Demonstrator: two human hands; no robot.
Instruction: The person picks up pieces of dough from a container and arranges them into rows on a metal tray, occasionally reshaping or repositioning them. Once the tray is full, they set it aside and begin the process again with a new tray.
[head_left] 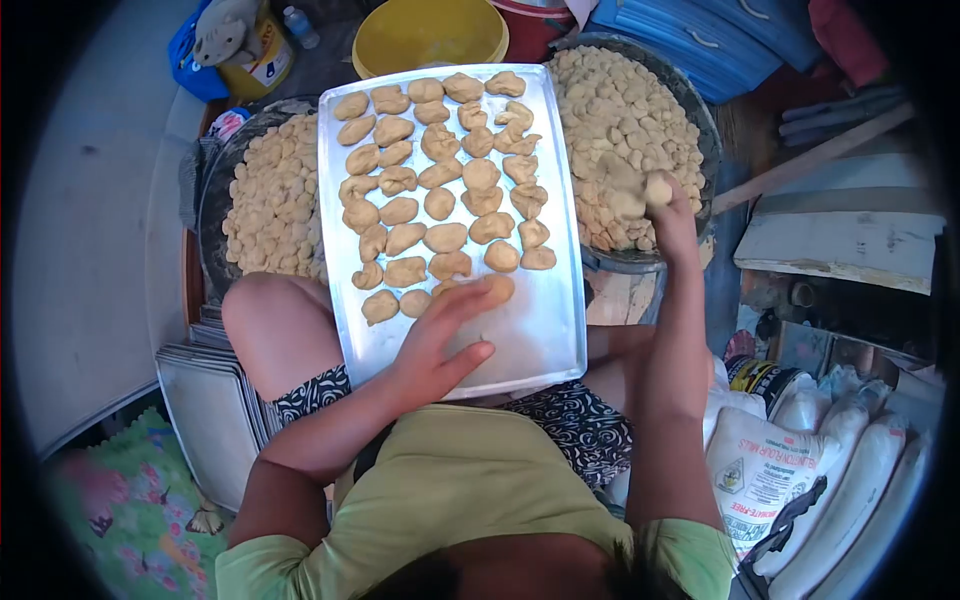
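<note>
A metal baking tray (pixel 535 345) rests across my lap, bearing rows of lumpy tan dough pieces (pixel 445 237). Over its lower part my left hand (pixel 445 335) is stretched out, thumb apart. Its fingertips touch a dough piece (pixel 497 290) at the end of the lowest row and partly cover its neighbours. To the right, my right hand (pixel 675 215) is closed on a dough piece (pixel 658 188). That hand is above the edge of a large round dark basin (pixel 712 120) heaped with similar pieces (pixel 630 100).
Another dark basin (pixel 208 215) of pieces stands left of the tray. A yellow tub (pixel 430 40) is behind it. Stacked trays (pixel 205 410) lean at lower left. Flour sacks (pixel 765 470) lie at lower right, and a wooden pole (pixel 815 158) slants beside the right basin.
</note>
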